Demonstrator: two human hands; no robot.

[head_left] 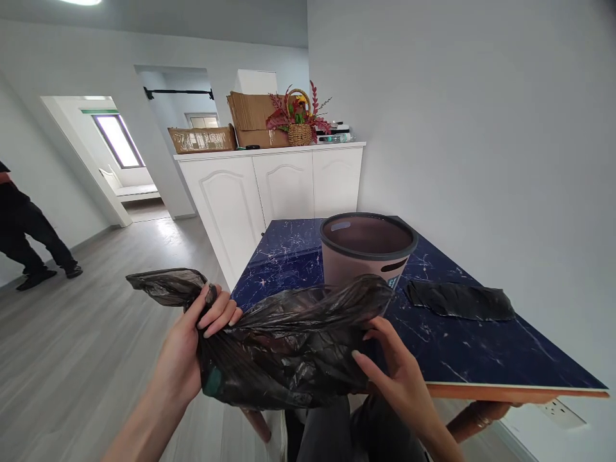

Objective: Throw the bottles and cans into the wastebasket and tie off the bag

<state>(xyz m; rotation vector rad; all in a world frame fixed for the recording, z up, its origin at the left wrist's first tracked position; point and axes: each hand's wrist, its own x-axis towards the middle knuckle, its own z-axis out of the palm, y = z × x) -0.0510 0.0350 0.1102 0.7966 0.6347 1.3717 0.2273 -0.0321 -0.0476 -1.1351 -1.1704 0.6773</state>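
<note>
A thin, see-through black plastic bag [289, 359] is stretched sideways in front of me, above my lap and the table's near edge. My left hand [202, 321] is closed around its bunched left end, and a loose flap sticks out beyond the fist. At the bag's right end, my right hand [389, 366] pinches the plastic between thumb and fingers, some of them partly hidden. Just behind the bag stands an upright pinkish-brown trash can [366, 260] with a dark rim and a handle slot. Another black plastic bag [459, 301], folded flat, lies to its right.
The dark blue marble-patterned table [452, 350] meets the wall on the right. Beyond it, a white cabinet [283, 186] carries cardboard boxes [202, 138] and a wicker flower basket [299, 133]. A person in dark clothes [24, 224] stands at far left. A wall socket [563, 414] sits low right.
</note>
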